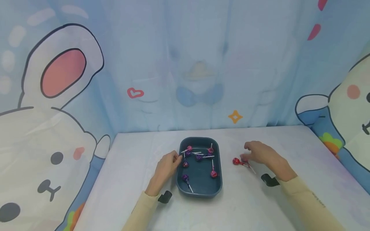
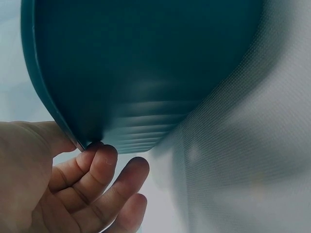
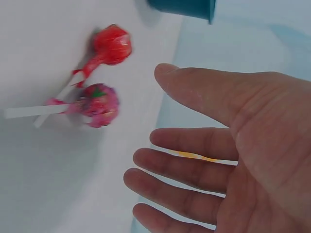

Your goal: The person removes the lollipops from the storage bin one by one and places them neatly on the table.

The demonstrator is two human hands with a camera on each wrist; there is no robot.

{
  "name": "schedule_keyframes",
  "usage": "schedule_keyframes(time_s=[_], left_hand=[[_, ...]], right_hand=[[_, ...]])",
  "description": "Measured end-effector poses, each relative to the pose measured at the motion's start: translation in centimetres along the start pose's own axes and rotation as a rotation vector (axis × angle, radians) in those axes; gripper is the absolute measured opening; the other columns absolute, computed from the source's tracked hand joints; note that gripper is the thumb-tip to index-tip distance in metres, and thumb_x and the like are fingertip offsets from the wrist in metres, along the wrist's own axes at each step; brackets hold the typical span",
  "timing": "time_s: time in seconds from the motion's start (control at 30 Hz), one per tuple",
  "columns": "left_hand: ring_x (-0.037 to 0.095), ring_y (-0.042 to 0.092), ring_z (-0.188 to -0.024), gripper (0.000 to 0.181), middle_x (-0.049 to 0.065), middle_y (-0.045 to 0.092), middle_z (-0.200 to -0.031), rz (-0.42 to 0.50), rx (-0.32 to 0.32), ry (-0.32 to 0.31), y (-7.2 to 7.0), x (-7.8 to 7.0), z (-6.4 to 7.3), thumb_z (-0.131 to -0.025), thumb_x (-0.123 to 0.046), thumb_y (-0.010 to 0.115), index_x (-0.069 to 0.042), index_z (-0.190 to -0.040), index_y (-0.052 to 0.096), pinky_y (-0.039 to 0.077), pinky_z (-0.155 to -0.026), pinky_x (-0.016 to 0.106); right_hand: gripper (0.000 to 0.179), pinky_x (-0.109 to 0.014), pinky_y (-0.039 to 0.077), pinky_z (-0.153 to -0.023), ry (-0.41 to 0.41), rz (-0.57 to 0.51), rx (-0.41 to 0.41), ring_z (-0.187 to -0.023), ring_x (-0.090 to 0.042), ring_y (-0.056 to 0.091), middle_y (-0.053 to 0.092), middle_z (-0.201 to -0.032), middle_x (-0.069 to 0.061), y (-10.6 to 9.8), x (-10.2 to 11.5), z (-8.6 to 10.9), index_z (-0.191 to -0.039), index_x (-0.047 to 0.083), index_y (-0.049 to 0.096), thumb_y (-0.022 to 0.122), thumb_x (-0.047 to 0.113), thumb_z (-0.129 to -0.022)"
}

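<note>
My left hand pinches the left rim of a dark teal tray, thumb on one side of the edge and fingers on the other, as the left wrist view shows. Several wrapped lollipops lie in the tray, among them a purple one and a pink one. To the right of the tray, a red lollipop and a pink patterned lollipop lie on the table with their sticks crossing. Above them hovers my right hand, its fingers spread and nothing between them.
A white-covered table carries everything. Behind it hangs a light blue curtain with cartoon prints, meeting the table's back edge. A black strap piece sits at the right wrist, another at the left.
</note>
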State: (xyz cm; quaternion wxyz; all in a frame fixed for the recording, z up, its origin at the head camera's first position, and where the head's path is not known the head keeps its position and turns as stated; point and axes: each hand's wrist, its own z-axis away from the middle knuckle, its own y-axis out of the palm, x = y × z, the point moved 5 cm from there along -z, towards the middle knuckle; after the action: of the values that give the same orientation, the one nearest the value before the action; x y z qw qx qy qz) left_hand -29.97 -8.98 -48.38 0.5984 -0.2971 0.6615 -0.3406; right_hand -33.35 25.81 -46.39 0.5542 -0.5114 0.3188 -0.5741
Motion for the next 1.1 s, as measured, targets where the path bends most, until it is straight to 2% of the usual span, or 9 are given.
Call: schedule_keyframes(time_s=[0.17, 0.5, 0.7, 1.1], left_hand=[[0.009, 0.046, -0.053, 0.022, -0.003, 0.052, -0.064, 0.004, -0.003, 0.003, -0.1, -0.1, 0.1, -0.092, -0.036, 0.051, -0.016, -0.082, 0.054, 0.037, -0.047, 0.024], [0.009, 0.046, -0.053, 0.023, -0.003, 0.051, -0.063, 0.006, -0.002, 0.005, -0.1, -0.2, 0.1, -0.092, -0.036, 0.051, -0.016, -0.081, 0.054, 0.037, -0.047, 0.024], [0.009, 0.046, -0.054, 0.022, -0.003, 0.052, -0.064, 0.004, 0.0, -0.015, 0.0, 0.0, 0.1, -0.092, -0.035, 0.052, -0.016, -0.081, 0.054, 0.037, -0.047, 0.024], [0.01, 0.047, -0.054, 0.022, -0.003, 0.052, -0.065, -0.004, 0.001, -0.013, 0.3, 0.1, -0.2, -0.092, -0.036, 0.051, -0.017, -0.082, 0.054, 0.037, -0.048, 0.024]], right_hand=[[0.055, -0.05, 0.046, -0.084, -0.024, 0.011, -0.024, -0.1, -0.035, 0.055, 0.057, -0.115, -0.023, -0.9, 1.1, 0.5, -0.118, -0.002, 0.054, 0.067, 0.038, -0.081], [0.053, -0.049, 0.046, -0.085, -0.054, 0.035, -0.041, -0.098, -0.032, 0.056, 0.059, -0.114, -0.021, -1.4, 2.5, 0.9, -0.116, -0.001, 0.056, 0.069, 0.036, -0.08], [0.054, -0.048, 0.047, -0.084, -0.038, 0.035, -0.028, -0.098, -0.031, 0.056, 0.06, -0.114, -0.02, -1.6, 3.2, 0.8, -0.115, 0.001, 0.056, 0.07, 0.038, -0.078], [0.056, -0.047, 0.047, -0.085, -0.052, 0.057, -0.02, -0.1, -0.03, 0.057, 0.06, -0.115, -0.018, -1.8, 4.8, 0.7, -0.116, 0.003, 0.057, 0.071, 0.041, -0.076]])
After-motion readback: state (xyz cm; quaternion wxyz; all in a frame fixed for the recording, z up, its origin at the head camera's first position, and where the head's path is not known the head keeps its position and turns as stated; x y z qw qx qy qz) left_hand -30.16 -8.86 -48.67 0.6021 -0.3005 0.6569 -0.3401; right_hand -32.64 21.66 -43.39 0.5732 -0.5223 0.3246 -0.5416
